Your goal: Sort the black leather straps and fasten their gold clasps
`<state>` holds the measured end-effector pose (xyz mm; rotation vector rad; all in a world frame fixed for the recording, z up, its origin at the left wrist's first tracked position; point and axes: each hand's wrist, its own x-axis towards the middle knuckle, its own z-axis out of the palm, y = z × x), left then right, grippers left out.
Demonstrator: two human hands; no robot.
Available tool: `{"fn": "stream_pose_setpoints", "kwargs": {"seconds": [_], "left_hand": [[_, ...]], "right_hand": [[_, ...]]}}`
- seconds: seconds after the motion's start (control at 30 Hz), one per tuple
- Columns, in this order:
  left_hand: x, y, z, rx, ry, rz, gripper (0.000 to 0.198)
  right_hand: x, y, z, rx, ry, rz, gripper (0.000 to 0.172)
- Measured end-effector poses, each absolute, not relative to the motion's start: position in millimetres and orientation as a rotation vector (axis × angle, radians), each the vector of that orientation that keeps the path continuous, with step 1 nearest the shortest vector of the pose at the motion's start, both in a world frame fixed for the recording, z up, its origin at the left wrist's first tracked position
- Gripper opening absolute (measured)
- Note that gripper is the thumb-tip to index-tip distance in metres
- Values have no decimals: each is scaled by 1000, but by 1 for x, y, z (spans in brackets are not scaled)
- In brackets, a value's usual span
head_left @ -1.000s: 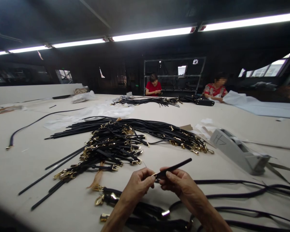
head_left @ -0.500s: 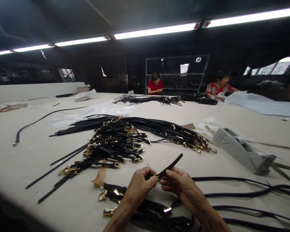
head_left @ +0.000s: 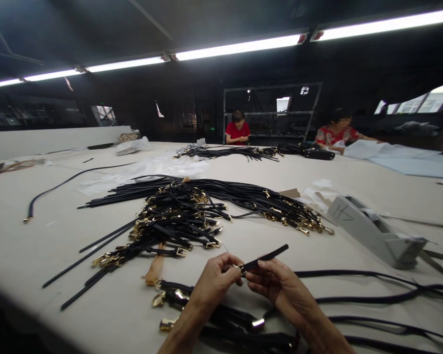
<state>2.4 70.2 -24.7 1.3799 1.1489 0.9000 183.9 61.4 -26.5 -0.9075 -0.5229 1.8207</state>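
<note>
Between my hands is a black strap with a small gold-coloured metal piece near my left fingertips. My left hand is closed, pinching the strap at that metal piece. My right hand grips the strap just to the right, thumb on top, and its free end sticks out up and to the right. Under my wrists lie more black straps with gold clasps, partly hidden by my forearms. Just beyond my left hand is a heap of black straps with gold buckles.
A grey tape dispenser stands at the right. Long straps run off toward the right edge. A single strap lies at the left. Clear plastic lies behind the heap. Two people in red work across the table.
The strap's free end has tipped lower and farther right, now lying straighter. More of the gold metal piece shows at my left fingertips. Both hands stay nearly in place.
</note>
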Motion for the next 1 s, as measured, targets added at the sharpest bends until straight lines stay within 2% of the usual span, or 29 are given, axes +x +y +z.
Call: {"fn": "stream_pose_setpoints", "kwargs": {"seconds": [0.33, 0.77, 0.9, 1.0], "left_hand": [[4, 71, -27, 1388, 1132, 930, 27], [5, 68, -23, 1473, 1160, 935, 28], [6, 67, -25, 1517, 1190, 925, 30], [7, 66, -26, 1591, 1242, 928, 31]], "right_hand": [[184, 61, -26, -921, -615, 1781, 27], [181, 61, -30, -995, -855, 1641, 38], [178, 60, -39, -1061, -1056, 1477, 41], [177, 57, -38, -1141, -1408, 1177, 33]]}}
